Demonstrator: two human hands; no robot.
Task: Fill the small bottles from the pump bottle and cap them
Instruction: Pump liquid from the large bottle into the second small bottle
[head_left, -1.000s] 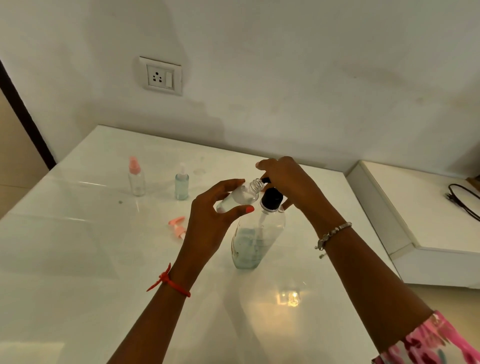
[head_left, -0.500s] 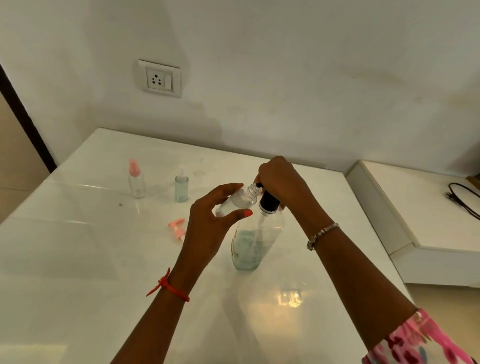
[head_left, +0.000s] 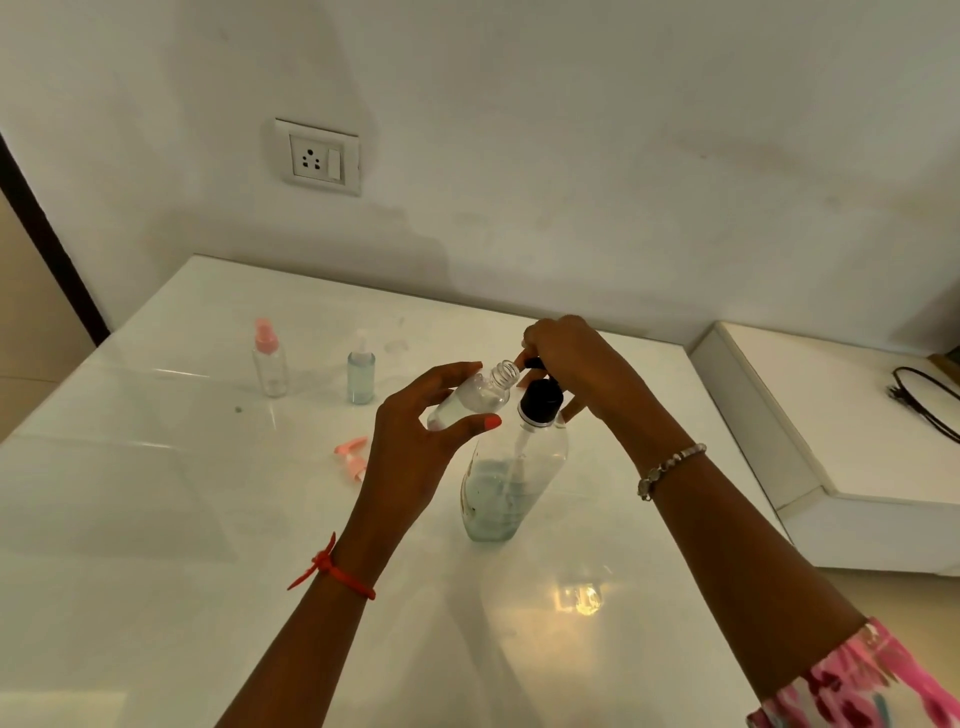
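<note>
Two grips are engaged: left hand (head_left: 415, 452) clasping the small clear plastic bottle (head_left: 470, 400), tilted at ten o'clock of the tall clear pump bottle (head_left: 511, 483), right hand (head_left: 571, 358) clenched round its black pump head (head_left: 540, 399); best keep mouth against spout, pressing slowly.

Nothing here can be read as text, label, brand, number or sign. The pump bottle (head_left: 511, 483) at centre, the small bottle (head_left: 470, 397) beside it, the pink-capped bottle (head_left: 270, 369) and pale blue bottle (head_left: 361, 376) at centre left, and the wall socket (head_left: 318, 157) at upper left show no legible marking.
</note>
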